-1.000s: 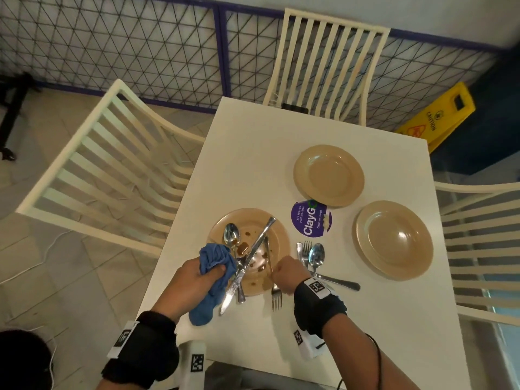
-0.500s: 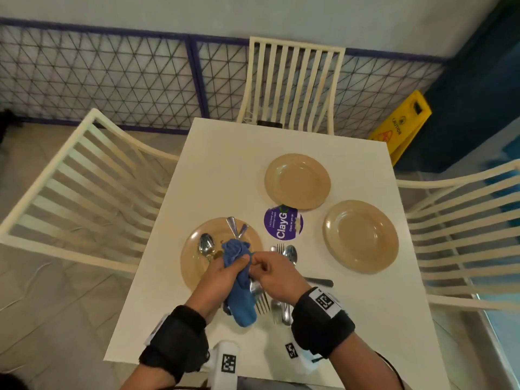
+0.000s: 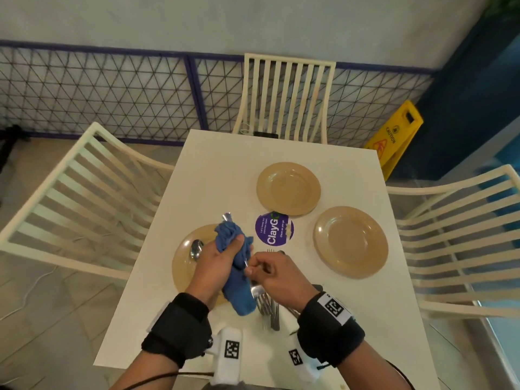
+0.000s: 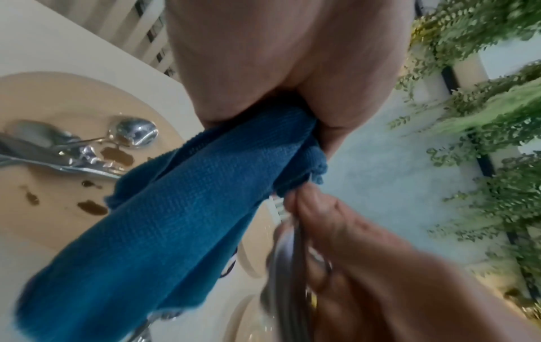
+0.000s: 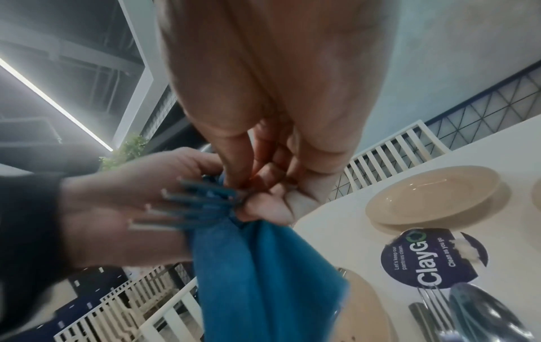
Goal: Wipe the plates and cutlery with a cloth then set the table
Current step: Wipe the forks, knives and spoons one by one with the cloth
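My left hand (image 3: 235, 244) grips a blue cloth (image 3: 237, 291) wrapped round a small bundle of cutlery above the white table (image 3: 225, 170). My right hand (image 3: 253, 270) pinches that cutlery just beside the cloth. Its fork tines (image 3: 266, 306) point towards me and its handle tips (image 3: 226, 216) poke out of the cloth's far end. In the right wrist view the fork tines (image 5: 164, 208) lie against the cloth (image 5: 263, 277). Under the hands sits a tan plate (image 3: 180, 266) with brown stains (image 4: 90, 207), a spoon (image 3: 196, 249) and more cutlery.
Two tan plates (image 3: 288, 188) (image 3: 350, 242) lie at the centre and right of the table, with a purple round sticker (image 3: 274, 229) between them and my hands. A fork and spoon (image 5: 483, 310) lie by the sticker. Cream slatted chairs (image 3: 287, 97) stand on three sides.
A second ago my hands were apart over the stained plate, the left with cloth and knife, the right on a fork. They have come together, and the cloth has slid towards the handles.
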`<state>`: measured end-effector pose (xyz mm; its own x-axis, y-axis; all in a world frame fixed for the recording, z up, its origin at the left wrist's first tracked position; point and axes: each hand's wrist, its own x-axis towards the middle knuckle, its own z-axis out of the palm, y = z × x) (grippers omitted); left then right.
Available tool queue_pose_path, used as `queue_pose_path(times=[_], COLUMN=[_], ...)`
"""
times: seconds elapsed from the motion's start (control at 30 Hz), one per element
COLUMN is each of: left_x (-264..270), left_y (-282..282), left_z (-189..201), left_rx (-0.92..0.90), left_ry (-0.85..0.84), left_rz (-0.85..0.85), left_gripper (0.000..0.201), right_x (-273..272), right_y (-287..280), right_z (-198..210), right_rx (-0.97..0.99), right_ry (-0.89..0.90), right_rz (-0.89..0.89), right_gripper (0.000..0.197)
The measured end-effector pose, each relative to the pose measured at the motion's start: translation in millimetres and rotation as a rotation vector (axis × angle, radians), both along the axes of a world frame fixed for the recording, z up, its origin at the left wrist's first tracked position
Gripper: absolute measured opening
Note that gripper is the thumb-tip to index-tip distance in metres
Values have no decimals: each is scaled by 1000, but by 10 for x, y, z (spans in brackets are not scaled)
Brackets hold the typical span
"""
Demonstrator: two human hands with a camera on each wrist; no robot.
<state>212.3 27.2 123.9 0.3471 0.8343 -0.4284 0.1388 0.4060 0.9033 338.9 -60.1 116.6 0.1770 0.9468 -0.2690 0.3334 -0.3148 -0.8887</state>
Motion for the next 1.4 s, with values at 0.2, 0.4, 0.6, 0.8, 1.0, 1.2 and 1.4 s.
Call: queue_pose_path(times=[0.2, 0.4, 0.6, 0.8, 1.0, 1.2, 1.4], left_x=[22, 13, -50, 71, 96, 117, 118], left_y=[104, -200, -164, -241, -347, -300, -402], left_z=[82, -92, -38, 28, -66, -37, 17], left_rx=[5, -5, 264, 414, 372, 296, 184], left_ry=[-13, -3, 162, 240, 281, 300, 271], left_rz=[96, -56, -251, -470, -498, -446, -446], left_gripper=[30, 19, 16, 16, 14, 18, 23], right_x=[2, 52, 319, 282, 515, 611, 702], right_y=[-63, 10, -15, 208, 274, 206, 183], right_z=[92, -32, 110, 167, 222, 185, 150], right_rx=[-5, -26, -35, 81, 144, 155, 148], right_ry=[6, 40, 198, 286, 377, 506, 521], right_rz=[37, -7, -250, -316, -584, -681, -709], right_gripper=[18, 16, 21, 19, 20, 20, 20])
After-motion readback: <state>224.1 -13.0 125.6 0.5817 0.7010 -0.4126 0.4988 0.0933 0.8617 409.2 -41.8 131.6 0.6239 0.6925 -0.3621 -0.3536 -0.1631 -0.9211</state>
